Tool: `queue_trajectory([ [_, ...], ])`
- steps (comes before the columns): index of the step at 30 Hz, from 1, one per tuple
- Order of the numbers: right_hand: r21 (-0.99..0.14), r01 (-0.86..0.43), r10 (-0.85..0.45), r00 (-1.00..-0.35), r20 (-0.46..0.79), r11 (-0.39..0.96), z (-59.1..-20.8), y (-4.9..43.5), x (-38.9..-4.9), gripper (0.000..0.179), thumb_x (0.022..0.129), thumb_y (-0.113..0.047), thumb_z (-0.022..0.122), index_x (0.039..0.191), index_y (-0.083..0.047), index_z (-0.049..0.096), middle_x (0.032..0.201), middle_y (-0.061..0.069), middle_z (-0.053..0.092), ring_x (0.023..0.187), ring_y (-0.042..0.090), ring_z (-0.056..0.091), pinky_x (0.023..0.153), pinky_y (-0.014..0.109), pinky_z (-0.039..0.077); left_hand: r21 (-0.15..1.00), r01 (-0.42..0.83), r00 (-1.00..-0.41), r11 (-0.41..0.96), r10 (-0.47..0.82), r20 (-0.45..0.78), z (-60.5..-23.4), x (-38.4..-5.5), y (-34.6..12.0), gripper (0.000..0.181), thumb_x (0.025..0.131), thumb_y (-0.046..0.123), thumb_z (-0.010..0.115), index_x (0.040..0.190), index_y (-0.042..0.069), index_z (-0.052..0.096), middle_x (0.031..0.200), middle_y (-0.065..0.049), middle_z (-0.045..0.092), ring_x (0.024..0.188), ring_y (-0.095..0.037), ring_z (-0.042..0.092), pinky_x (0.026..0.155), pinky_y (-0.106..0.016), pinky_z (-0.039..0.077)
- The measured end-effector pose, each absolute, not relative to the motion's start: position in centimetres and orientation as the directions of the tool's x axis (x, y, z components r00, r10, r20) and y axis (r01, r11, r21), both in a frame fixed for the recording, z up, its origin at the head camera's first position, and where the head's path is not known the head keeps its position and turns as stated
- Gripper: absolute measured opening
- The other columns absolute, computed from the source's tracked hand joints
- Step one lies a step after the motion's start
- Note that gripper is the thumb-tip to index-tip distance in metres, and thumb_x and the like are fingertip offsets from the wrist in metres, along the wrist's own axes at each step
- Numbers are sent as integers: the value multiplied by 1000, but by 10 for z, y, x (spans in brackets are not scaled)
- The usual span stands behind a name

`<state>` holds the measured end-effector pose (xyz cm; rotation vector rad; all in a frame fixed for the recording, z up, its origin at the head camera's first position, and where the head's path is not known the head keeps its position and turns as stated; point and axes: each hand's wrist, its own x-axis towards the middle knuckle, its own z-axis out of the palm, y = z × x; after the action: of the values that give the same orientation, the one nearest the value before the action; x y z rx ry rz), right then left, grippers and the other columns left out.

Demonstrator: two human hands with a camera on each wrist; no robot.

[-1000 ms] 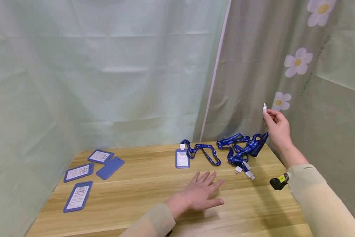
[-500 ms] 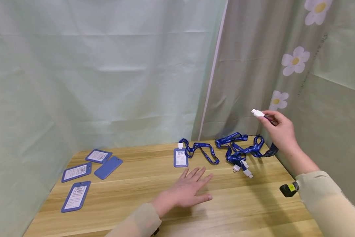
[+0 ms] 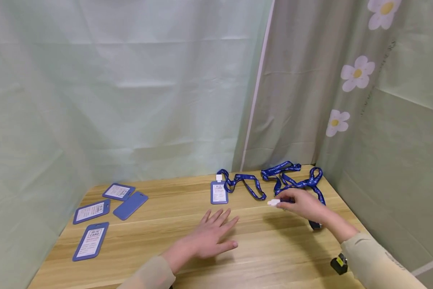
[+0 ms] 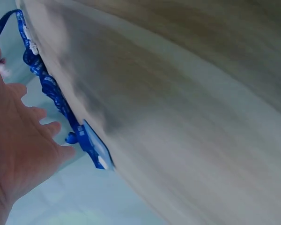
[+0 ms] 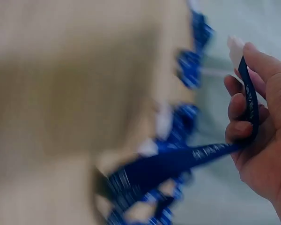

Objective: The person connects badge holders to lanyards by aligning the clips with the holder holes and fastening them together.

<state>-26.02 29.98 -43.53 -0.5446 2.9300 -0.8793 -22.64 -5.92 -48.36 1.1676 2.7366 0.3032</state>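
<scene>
My right hand (image 3: 304,204) is low over the right part of the table, pinching the white plastic clip (image 3: 273,202) of a blue lanyard between thumb and fingers. In the right wrist view the lanyard's strap (image 5: 249,93) runs across the palm and hangs toward the pile. Beneath and behind that hand lies a tangle of blue printed lanyards (image 3: 282,168), partly hidden by it. My left hand (image 3: 209,237) is spread palm down over the table's middle, holding nothing. Just beyond its fingertips lies a blue ID card holder (image 3: 219,193) with a lanyard (image 3: 250,185) attached.
Several blue card holders lie at the table's left, among them one with its label up (image 3: 90,241) and one with its plain back up (image 3: 131,205). A pale curtain (image 3: 165,100) hangs along the back edge and both sides of the wooden table (image 3: 158,216).
My right hand has come down and leftward from its raised position, carrying the lanyard clip to just above the table. My left hand has shifted left, its fingers still spread.
</scene>
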Motion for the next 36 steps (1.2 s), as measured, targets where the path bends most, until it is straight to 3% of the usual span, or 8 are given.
queue_trajectory([
  [4, -528, -369, -402, -914, 57, 765, -473, 274, -257, 22, 94, -42, 74, 110, -27, 76, 102, -13, 65, 86, 9, 58, 71, 31, 50, 255, 682, -698, 685, 714, -54, -487, -225, -67, 76, 103, 67, 34, 165, 23, 23, 170, -12, 11, 155, -38, 12, 121, -64, 5],
  [10, -416, -489, -475, -868, 144, 767, -507, 241, -253, 22, 89, -42, 80, 107, -30, 78, 102, -16, 62, 94, 9, 55, 80, 34, 48, 285, 649, -718, 705, 692, -76, -494, -225, -83, 77, 103, 67, 35, 164, 23, 25, 170, -13, 14, 155, -39, 13, 121, -64, 5],
  [17, -377, -522, -492, -852, 180, 765, -519, 205, -255, 23, 87, -45, 81, 106, -33, 79, 103, -16, 60, 98, 8, 52, 86, 37, 46, 295, 604, -753, 740, 651, -94, -500, -225, -106, 76, 103, 66, 38, 164, 21, 28, 169, -14, 18, 154, -40, 16, 121, -65, 6],
  [23, -365, -528, -515, -845, 142, 767, -518, 190, -257, 34, 90, -48, 77, 119, -31, 76, 111, -14, 62, 104, 11, 53, 91, 40, 46, 299, 593, -761, 747, 642, -95, -501, -225, -113, 77, 102, 67, 37, 164, 21, 28, 169, -14, 18, 154, -40, 17, 121, -64, 7],
  [29, -287, -506, -477, -863, 169, 814, -513, 224, -253, 33, 91, -26, 71, 123, -23, 74, 122, -4, 67, 121, 24, 57, 107, 55, 42, 303, 583, -768, 754, 633, -97, -502, -224, -116, 78, 102, 68, 36, 164, 21, 28, 169, -14, 18, 154, -40, 17, 121, -64, 6],
  [36, -215, -360, -285, -906, 313, 908, -497, 317, -260, 31, 79, -2, 68, 107, -13, 76, 113, 8, 70, 110, 36, 59, 95, 61, 45, 297, 601, -760, 742, 646, -73, -498, -223, -112, 76, 103, 68, 36, 164, 23, 27, 170, -13, 15, 154, -39, 15, 121, -64, 6],
])
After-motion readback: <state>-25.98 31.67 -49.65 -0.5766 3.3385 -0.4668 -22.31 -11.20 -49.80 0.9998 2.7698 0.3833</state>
